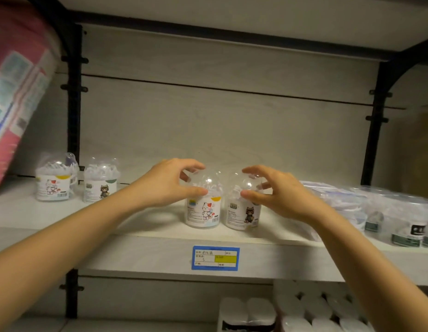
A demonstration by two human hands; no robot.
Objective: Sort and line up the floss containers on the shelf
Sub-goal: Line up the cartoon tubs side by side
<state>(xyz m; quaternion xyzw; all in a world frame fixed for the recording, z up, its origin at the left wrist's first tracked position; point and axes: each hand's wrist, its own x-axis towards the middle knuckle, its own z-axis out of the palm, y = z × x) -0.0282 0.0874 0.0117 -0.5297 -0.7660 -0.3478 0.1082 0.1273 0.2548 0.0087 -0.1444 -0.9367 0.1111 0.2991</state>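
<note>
White-cat container (pixel 203 213) in left hand (pixel 171 182) grip, dark-cat container (pixel 243 213) in right hand (pixel 277 191) (by dome lids): lids could slip, toppling both off shelf (pixel 146 255)

**A:** What shows of the person?

**B:** Two arms and two hands, all bare. The left forearm (pixel 76 231) lies to the left of the blue-bordered rectangular paper price label (pixel 215 258), and the right forearm (pixel 366 255) lies to the right of it.

**A:** Sleeves?

**B:** Skin runs uncovered from the picture's edge up to each wrist.

**A:** And the hands?

**B:** The left hand (pixel 170 180) is above and left of that label, the right hand (pixel 273 190) above and right. The fingers (pixel 191 165) are slender and bare. The nails are too blurred to describe.

**A:** Anything else?

**B:** Both wrists are narrow and smooth.
</note>
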